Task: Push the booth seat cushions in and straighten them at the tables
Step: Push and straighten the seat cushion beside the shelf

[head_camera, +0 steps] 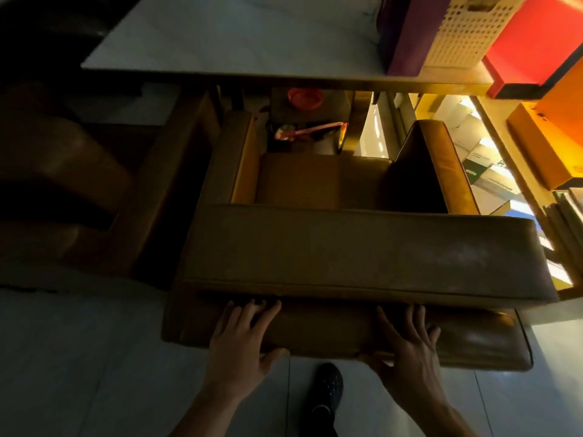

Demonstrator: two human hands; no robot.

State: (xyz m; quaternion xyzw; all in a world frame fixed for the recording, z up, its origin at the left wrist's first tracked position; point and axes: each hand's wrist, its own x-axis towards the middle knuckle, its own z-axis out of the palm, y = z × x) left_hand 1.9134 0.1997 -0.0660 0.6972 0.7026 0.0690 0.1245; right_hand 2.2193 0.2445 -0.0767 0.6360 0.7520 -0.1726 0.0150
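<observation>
A brown booth seat stands pushed under the white table (220,36). Its thick padded back cushion (362,250) runs across the middle of the view, nearest me. Below it a flatter brown cushion (331,329) sticks out toward me over the floor. My left hand (243,339) lies flat on this lower cushion, fingers straight, thumb at its front edge. My right hand (407,345) rests flat on it too, further right, its thumb under the front edge. The seat pad (315,181) and both armrests show beyond the back cushion.
A second brown seat (63,184) stands at the left in shadow. A purple box, a white perforated basket (467,29) and a red box (533,42) sit on the table's right end. Orange boxes (549,146) are stacked at right. My dark shoe (328,389) is on the tiled floor.
</observation>
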